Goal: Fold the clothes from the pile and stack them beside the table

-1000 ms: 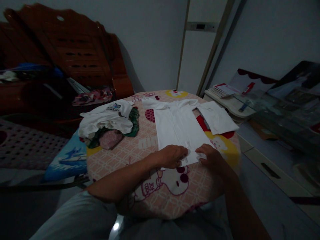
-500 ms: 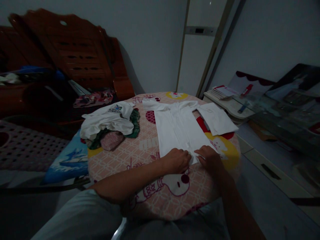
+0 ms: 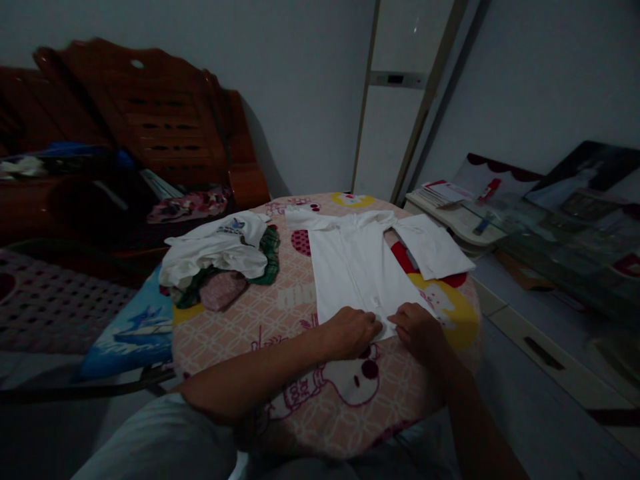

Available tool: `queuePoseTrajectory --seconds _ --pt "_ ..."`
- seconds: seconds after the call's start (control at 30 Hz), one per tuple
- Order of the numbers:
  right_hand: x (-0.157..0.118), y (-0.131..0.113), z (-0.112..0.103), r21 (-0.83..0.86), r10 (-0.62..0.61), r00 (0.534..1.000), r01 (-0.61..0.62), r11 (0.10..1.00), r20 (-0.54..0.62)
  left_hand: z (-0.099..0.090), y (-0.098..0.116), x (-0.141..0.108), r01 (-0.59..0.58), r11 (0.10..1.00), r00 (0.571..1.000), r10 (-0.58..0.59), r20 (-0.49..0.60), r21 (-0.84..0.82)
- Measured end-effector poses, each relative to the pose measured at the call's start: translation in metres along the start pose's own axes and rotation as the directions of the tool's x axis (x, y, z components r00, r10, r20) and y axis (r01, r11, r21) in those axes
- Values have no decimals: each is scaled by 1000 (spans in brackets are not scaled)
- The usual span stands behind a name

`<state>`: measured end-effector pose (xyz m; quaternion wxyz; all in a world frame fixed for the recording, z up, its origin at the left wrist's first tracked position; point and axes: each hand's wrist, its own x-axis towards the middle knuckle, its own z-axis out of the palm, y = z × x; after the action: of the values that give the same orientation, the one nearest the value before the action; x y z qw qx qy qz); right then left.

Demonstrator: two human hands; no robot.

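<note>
A white shirt (image 3: 350, 257) lies spread on the round table, its hem towards me and its short sleeves out to the sides. At the near hem my left hand (image 3: 353, 331) is closed, fingers curled on the cloth. Just right of it, my right hand (image 3: 417, 330) pinches the same hem, thumb and fingertips pressed together. A small gap with white cloth separates the two hands. Beside the right sleeve lies a flat white piece of cloth (image 3: 433, 247); where it meets the shirt is hard to make out.
A heap of clothes (image 3: 215, 250), white on top with green and pink below, lies on the left of the patterned tablecloth (image 3: 225, 347). Beyond it stands a carved wooden chair (image 3: 165, 127). A glass-topped cabinet (image 3: 540, 233) is at the right. A blue cushion (image 3: 125, 333) sits lower left.
The whole view has shifted slightly, so the table and shirt appear a little lower. Both hands stay at the hem, with little visible change in their hold.
</note>
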<state>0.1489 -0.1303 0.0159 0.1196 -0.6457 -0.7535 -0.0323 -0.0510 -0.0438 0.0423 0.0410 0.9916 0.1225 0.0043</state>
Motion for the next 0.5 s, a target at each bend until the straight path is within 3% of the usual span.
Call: queuePoseTrajectory --seconds 0.13,0.23,0.37,0.5 --pt "1 0 -2 69 -23 1000 23 997 -4 0 -6 -3 4 995 1000 -8 -31 -104" --pt "1 3 1 103 -32 998 36 994 -45 -1 -23 3 54 980 996 -68 -65 -193" --pt "1 10 10 203 -23 992 48 978 -123 -3 -73 35 179 930 953 -245 -177 -322" --pt "0 17 20 292 2 987 46 955 -162 -13 -128 83 340 833 864 -460 -204 -436"
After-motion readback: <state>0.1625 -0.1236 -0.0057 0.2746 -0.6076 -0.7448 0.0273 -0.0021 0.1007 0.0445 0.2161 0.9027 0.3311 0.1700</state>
